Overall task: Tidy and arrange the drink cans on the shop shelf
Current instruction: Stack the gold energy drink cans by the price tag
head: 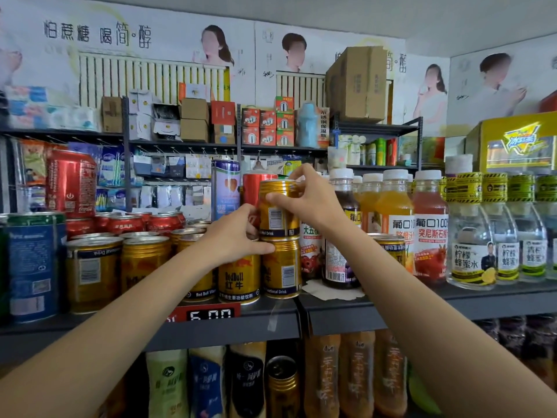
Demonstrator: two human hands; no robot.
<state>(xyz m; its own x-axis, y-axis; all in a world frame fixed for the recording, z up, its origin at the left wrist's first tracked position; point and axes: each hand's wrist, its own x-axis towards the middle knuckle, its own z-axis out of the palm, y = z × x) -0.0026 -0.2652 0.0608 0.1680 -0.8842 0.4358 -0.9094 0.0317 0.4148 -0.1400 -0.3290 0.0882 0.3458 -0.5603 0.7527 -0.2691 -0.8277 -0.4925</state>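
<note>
- Shop shelving fills the view: a dark metal shelf (422, 300) carries rows of drinks, with boxes and hanging packets on the racks behind.
- On this shelf stand gold cans in rows; one front gold can (281, 267) has a second, upper gold can (278, 206) standing on its lid, so the two make a small stack.
- To the right of the stack are juice bottles (428, 224), very near; behind it stand a red cola can (256, 188) and a tall pale can (225, 191).
- The step in hand seems to be stacking: the upper can is being seated and turned straight on the lower one.
- The right hand (307, 197) grips the upper can, thumb on the front side and fingers curled over the top rim.
- The left hand (238, 236) is at the joint of the two cans; its fingers curl around the base of the upper can, though I cannot tell surely if it also presses the lower one.
- The next move calls for a centred, upright can before both hands let go slowly, because the stack is narrow and the bottles beside it leave little room.
</note>
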